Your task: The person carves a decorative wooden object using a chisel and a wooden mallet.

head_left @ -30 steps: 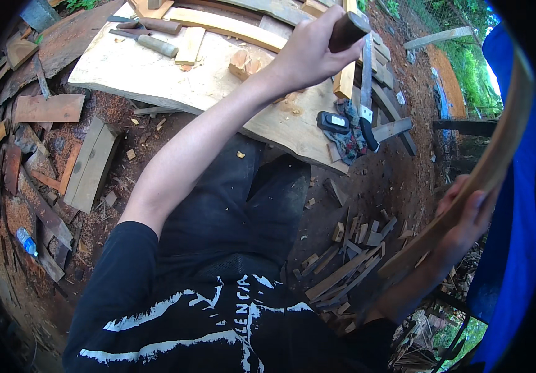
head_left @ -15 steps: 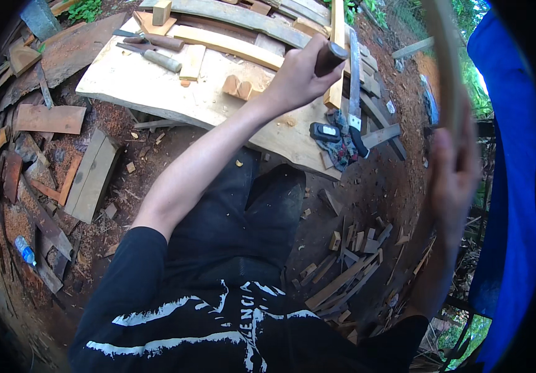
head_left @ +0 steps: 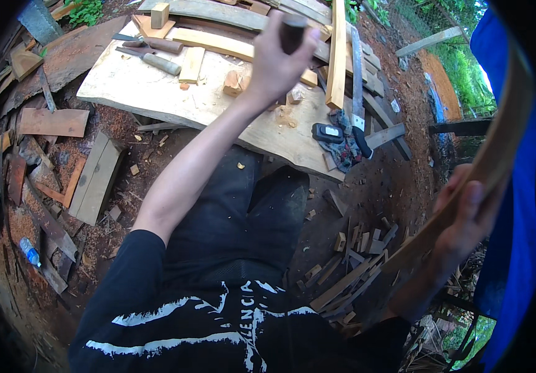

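My left hand [head_left: 275,65] is closed around a thick, dark, round-ended handle [head_left: 293,36] above the workbench plank; the tool's lower end is hidden behind the fist. Small wooden blocks [head_left: 234,84] lie on the plank beside my wrist. Out to the right, my right hand [head_left: 470,211] grips a long flat piece of wood [head_left: 498,137], held in the air and slanting from upper right to lower left. On the bench's left part lie two chisel-like tools with wooden handles [head_left: 162,63] and a short flat wood piece [head_left: 191,65].
The pale plank bench [head_left: 119,87] carries a long light beam [head_left: 336,62], a handsaw [head_left: 357,81], a black tape-measure-like object [head_left: 327,132] and a patterned cloth [head_left: 344,152]. Offcuts [head_left: 355,273] pile on the ground at right; boards [head_left: 91,180] and a plastic bottle [head_left: 29,252] lie left. A blue tarp [head_left: 522,230] hangs right.
My left hand has shifted up and left with the dark handle. The wood in my right hand has swung from nearly upright to a slant, with that hand lower and farther right.
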`<move>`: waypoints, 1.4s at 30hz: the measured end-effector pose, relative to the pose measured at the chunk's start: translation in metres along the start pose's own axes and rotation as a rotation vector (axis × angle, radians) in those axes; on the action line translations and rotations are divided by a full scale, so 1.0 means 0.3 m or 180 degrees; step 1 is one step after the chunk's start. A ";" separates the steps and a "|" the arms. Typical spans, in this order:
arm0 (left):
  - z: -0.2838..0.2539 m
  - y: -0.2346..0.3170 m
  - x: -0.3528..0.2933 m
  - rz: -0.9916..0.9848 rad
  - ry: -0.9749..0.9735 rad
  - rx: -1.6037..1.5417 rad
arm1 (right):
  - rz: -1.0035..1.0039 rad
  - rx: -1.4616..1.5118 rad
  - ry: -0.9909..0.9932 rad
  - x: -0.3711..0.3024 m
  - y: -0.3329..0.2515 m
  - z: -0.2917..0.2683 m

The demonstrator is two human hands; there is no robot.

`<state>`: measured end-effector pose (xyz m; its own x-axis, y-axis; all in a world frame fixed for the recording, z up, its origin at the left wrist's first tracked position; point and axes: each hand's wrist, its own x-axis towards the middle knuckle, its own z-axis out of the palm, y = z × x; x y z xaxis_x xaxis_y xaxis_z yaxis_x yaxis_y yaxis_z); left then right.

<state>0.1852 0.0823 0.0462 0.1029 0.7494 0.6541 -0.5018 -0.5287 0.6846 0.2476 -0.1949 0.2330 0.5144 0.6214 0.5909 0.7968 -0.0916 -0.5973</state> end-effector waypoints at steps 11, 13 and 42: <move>-0.428 -0.037 0.011 -0.2039 -0.1220 0.2018 | 0.2143 0.0477 -0.1270 -0.383 0.307 0.256; -0.488 -0.107 -0.046 -0.2004 -0.1526 0.2437 | 0.2510 0.0612 -0.1389 -0.445 0.347 0.291; -0.412 0.132 -0.466 -0.1581 -0.1169 0.2776 | 0.2391 0.0518 -0.1552 -0.658 0.392 0.422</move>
<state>0.0449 0.0057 -0.0578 0.4523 0.8701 0.1959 0.4402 -0.4088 0.7994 0.1996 -0.2299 -0.0226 0.6597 0.7061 -0.2575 0.2322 -0.5173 -0.8237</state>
